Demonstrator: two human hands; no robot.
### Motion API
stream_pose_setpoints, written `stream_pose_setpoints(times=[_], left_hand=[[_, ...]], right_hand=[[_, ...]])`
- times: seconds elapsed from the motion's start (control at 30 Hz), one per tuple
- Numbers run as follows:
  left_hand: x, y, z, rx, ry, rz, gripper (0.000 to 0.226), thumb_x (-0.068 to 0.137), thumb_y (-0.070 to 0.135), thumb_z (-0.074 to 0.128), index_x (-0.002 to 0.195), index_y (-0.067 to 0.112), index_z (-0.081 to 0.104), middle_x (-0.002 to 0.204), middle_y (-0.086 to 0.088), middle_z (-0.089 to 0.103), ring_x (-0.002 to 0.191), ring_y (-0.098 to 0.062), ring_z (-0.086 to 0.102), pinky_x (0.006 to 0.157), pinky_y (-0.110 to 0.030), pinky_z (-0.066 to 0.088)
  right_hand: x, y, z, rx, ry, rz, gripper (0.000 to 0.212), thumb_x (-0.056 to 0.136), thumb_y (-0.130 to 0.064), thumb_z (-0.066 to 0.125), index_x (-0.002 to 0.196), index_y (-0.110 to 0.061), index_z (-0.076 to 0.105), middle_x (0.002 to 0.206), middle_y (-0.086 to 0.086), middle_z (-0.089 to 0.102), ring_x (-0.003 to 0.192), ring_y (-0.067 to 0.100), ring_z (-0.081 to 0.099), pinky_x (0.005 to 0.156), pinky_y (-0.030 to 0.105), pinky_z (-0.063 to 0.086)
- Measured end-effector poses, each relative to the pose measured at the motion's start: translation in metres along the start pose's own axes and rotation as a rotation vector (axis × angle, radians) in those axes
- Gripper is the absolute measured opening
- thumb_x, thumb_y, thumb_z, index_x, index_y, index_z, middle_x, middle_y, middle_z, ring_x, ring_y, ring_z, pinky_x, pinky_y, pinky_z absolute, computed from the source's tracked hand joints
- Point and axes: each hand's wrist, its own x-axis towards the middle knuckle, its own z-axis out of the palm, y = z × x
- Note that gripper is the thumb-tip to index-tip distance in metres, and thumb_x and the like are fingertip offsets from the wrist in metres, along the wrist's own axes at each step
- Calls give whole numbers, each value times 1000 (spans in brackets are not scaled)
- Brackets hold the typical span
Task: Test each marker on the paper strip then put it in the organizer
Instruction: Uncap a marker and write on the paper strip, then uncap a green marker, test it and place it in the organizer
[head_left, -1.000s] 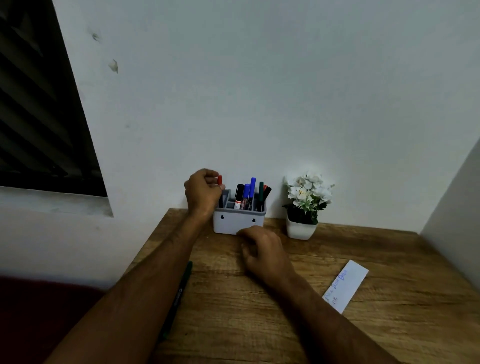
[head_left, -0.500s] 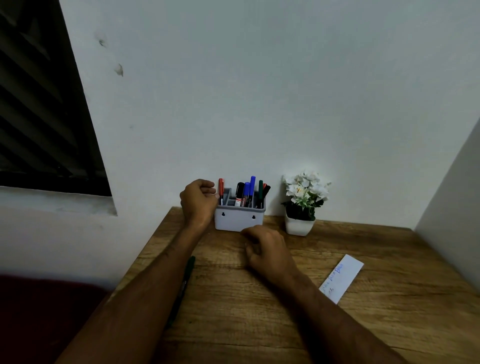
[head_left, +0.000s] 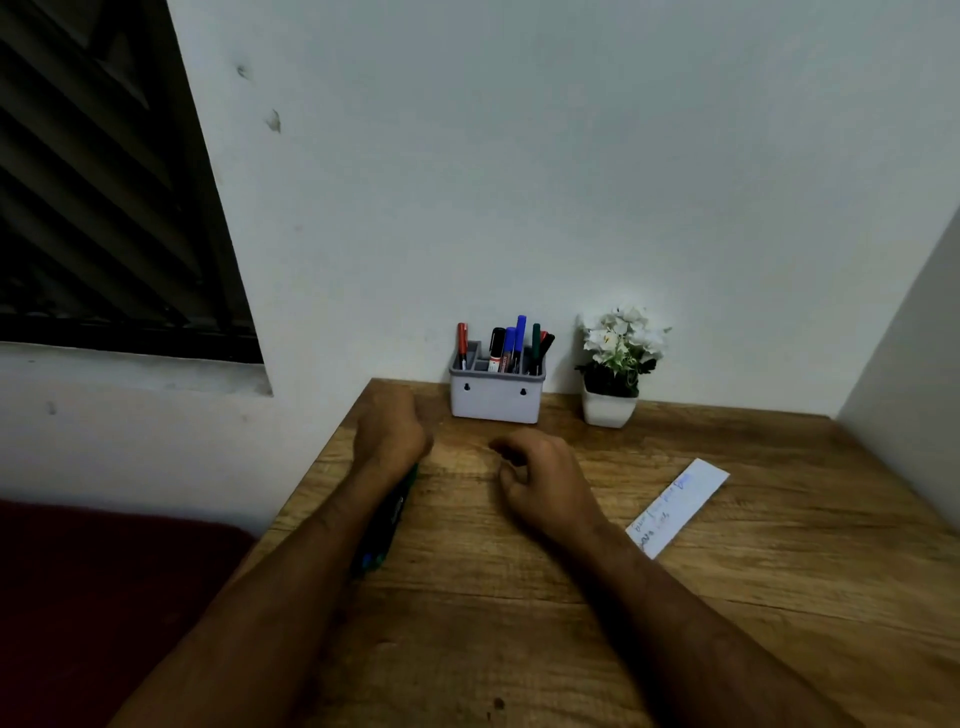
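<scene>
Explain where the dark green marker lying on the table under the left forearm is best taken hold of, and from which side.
Probably at mid-barrel, pinched across its width from above and from the right. The green marker lies flat on the wooden table, running lengthwise away from the person, and the left hand and forearm cover its left side and far end. Only the right flank of the barrel shows.

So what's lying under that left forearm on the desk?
A dark green marker lies on the wooden desk, partly under the left forearm. Only its right edge and some blue at its near end show; the forearm covers the rest. The left hand isn't holding it.
</scene>
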Motion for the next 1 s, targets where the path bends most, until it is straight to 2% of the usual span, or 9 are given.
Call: stream_pose_setpoints(times=[0.1,0.2,0.4,0.63,0.77,0.9,1.0], left_hand=[[-11,-1,3,119,24,46,13,81,4,65,92,10,69,104,-13,67,99,-28,65,72,-33,55],[-18,2,5,182,25,70,13,81,-1,65,90,7,71,100,-14,68,96,-28,66,75,-36,60],[-27,13,8,244,-30,65,7,85,5,69,88,11,72,95,-10,70,90,-25,68,71,-35,60],[-29,16,12,251,-30,67,11,88,8,67,96,14,72,100,-9,70,95,-26,67,75,-37,59],[-28,22,10,199,-46,76,11,87,7,68,93,13,74,98,-8,70,92,-24,67,72,-35,59],[-25,31,9,54,-103,69,9,84,6,72,90,13,74,95,-6,72,90,-20,68,77,-35,60],[-23,42,8,-121,-182,36,10,80,8,79,87,13,74,91,-1,72,89,-16,68,80,-34,59]], right_hand=[[-6,-3,-2,-1,2,-3,31,93,-11,65,122,-17,71,116,-3,73,106,6,64,95,31,57],[-13,-4,-6,-2,-18,6,31,94,-11,65,124,-17,69,118,-3,72,108,7,63,97,30,56],[-18,-2,-12,-11,-8,13,31,94,-11,66,124,-18,70,119,-3,72,108,6,63,97,28,55],[-21,-2,-17,4,-11,26,30,94,-10,64,124,-16,70,117,-2,73,107,8,65,97,32,57],[-22,-3,-19,39,-10,68,31,95,-9,65,124,-17,70,119,-3,73,108,6,65,97,28,57],[-23,-4,-21,134,-1,146,31,96,-11,66,126,-18,70,121,-5,73,109,3,65,98,23,55],[-21,-4,-23,191,29,203,20,96,-20,69,114,-21,76,104,-8,77,93,1,68,86,24,59]])
